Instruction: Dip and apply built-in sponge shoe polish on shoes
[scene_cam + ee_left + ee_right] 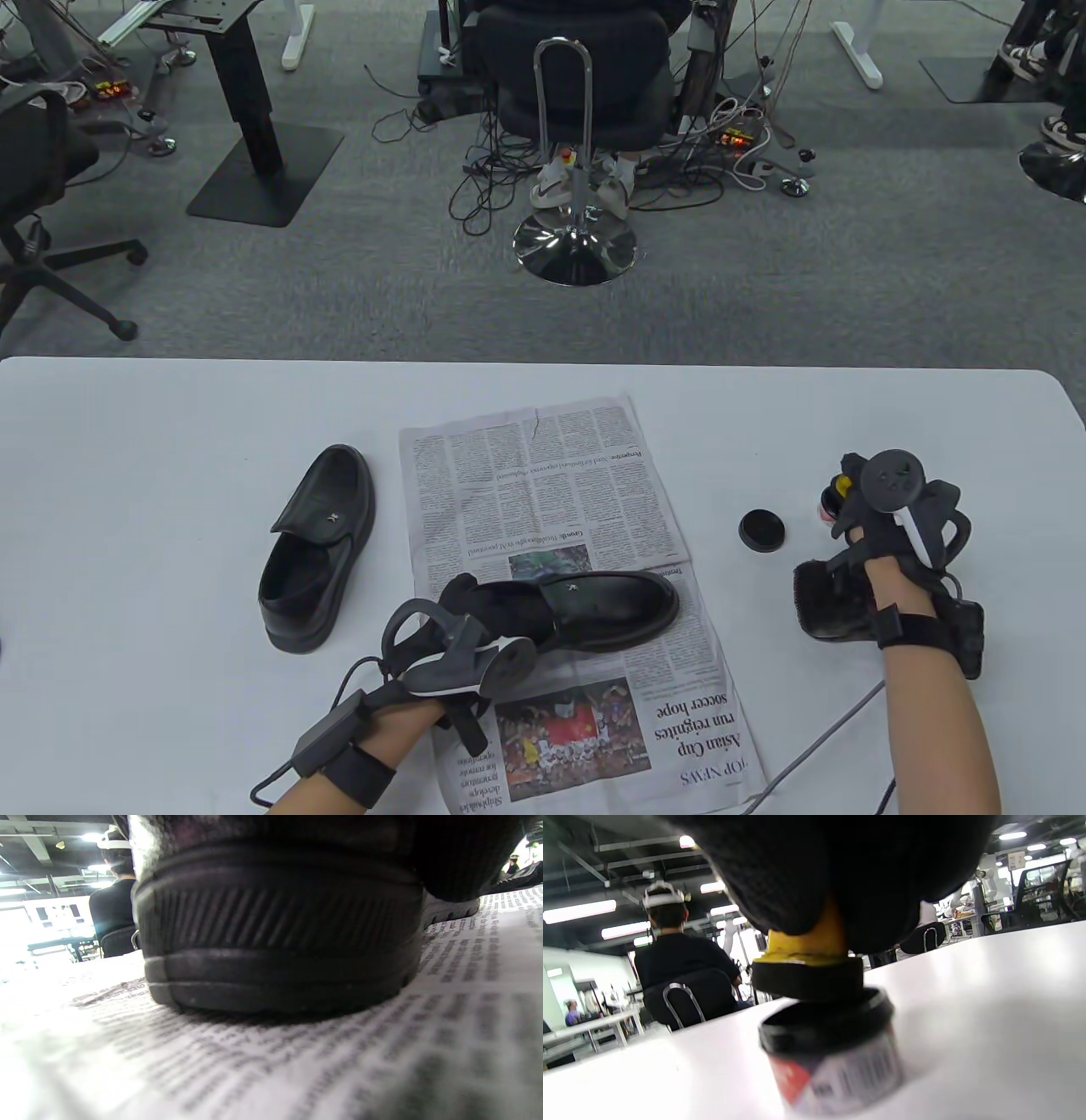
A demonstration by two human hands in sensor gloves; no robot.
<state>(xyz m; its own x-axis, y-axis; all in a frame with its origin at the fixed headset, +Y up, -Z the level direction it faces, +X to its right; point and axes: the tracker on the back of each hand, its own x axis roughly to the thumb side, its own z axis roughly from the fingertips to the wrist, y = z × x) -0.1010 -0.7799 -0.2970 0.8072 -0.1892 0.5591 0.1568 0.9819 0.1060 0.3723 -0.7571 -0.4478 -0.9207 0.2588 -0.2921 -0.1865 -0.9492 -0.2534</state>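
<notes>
Two hands busy: dipping
Right hand (857,518) pinches stiff yellow applicator (808,938) over light, tippable polish jar (831,1052); left hand (475,628) grips shoe (611,603) heel

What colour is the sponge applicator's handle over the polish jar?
Yellow handle with a black sponge, held over the polish jar; clearest in the right wrist view.

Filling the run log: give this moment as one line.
phase: dipping | right hand: holds sponge applicator at polish jar | left hand: holds shoe on newspaper | lid: off
</notes>
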